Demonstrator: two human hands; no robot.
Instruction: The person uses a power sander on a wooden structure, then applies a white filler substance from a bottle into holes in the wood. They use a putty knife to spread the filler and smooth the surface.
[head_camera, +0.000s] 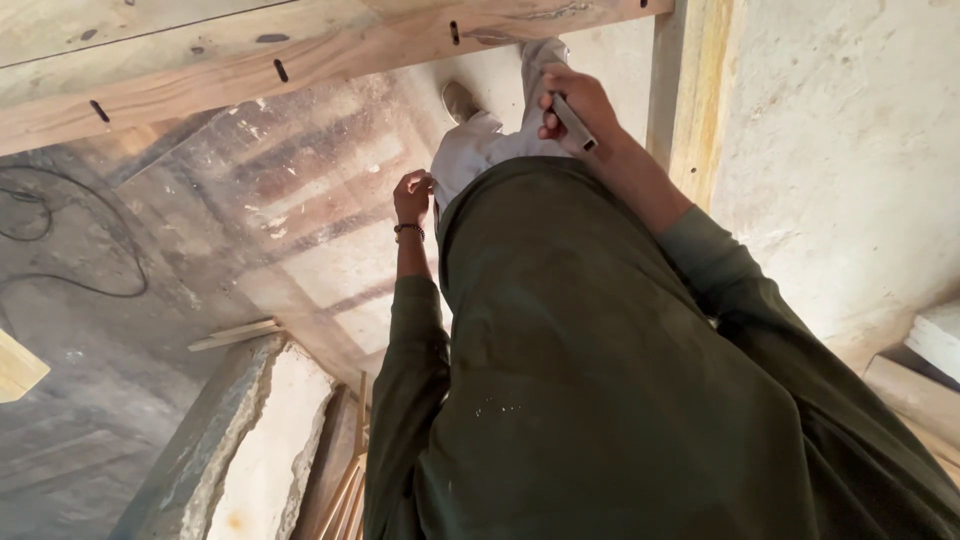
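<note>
Right hand (575, 105) fingers wrap a slim grey flat metal tool (572, 121) in front of the body, tip angled down, close below the slotted pale wooden plank (300, 55). Left hand (412, 195) loosely curled, empty, at the hip beside the dark green tunic (600, 380).

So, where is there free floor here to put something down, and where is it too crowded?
Bare floor lies between the slotted wooden plank above and the broken slab below. The dark floor at left carries a black cable. It is crowded by the shoe, where the left hand hangs; the right hand, gripping a grey tool, is close to the wooden post.
</note>
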